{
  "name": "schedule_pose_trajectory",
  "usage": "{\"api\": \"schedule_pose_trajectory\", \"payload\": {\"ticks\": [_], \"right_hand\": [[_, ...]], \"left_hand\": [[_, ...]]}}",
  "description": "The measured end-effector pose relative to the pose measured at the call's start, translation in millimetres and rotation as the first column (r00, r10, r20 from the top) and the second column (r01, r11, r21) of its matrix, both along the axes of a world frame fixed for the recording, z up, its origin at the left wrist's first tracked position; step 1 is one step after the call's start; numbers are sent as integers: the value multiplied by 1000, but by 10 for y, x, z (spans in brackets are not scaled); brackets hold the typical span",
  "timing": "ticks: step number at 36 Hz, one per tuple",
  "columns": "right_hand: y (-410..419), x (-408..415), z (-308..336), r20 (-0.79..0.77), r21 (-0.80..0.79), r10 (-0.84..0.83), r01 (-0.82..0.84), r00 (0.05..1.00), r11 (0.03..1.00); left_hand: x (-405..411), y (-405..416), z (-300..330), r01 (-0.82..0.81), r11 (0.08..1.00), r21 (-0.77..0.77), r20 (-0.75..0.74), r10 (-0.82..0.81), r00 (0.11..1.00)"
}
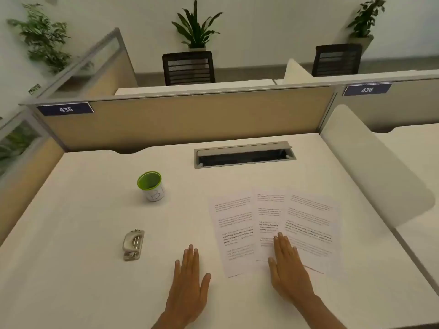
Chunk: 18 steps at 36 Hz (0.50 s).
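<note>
Pressing flat right hand (pixel 288 269) on thin printed sheets (pixel 273 229); left hand (pixel 188 281) on smooth desk (pixel 83 281).

Palms down, fingers straight: left hand (pixel 190 279) and right hand (pixel 287 269), both seemingly relaxed.

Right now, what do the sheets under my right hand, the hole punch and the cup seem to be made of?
Sheets: thin matte white paper, printed text, lying flat and overlapped. Hole punch: likely metal, brushed silver-grey with bright glints on its bars. Cup: white outside, green inside, smooth; plastic or coated paper, unclear.
</note>
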State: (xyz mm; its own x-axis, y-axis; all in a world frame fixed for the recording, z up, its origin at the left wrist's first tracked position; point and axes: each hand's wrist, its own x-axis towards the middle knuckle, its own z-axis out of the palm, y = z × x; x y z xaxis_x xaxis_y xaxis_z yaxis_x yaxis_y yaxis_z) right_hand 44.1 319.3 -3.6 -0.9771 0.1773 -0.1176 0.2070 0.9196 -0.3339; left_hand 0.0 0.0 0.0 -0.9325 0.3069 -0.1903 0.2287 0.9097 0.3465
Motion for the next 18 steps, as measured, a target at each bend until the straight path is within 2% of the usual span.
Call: {"api": "schedule_pose_trajectory", "payload": {"ticks": [8, 10, 14, 18], "right_hand": [[4, 213, -151, 78, 29, -21, 18, 997, 999], [26, 185, -129, 58, 4, -24, 24, 998, 1000], [102, 83, 38, -113, -117, -71, 58, 991, 991], [256, -62, 200, -320, -181, -170, 116, 932, 977]], "left_hand": [[241, 63, -107, -35, 999, -36, 114, 39, 993], [225, 77, -100, -54, 998, 14, 115, 52, 992], [121, 137, 57, -127, 978, 163, 69, 118, 991], [-65, 269, 282, -189, 949, 251, -50, 208, 977]]}}
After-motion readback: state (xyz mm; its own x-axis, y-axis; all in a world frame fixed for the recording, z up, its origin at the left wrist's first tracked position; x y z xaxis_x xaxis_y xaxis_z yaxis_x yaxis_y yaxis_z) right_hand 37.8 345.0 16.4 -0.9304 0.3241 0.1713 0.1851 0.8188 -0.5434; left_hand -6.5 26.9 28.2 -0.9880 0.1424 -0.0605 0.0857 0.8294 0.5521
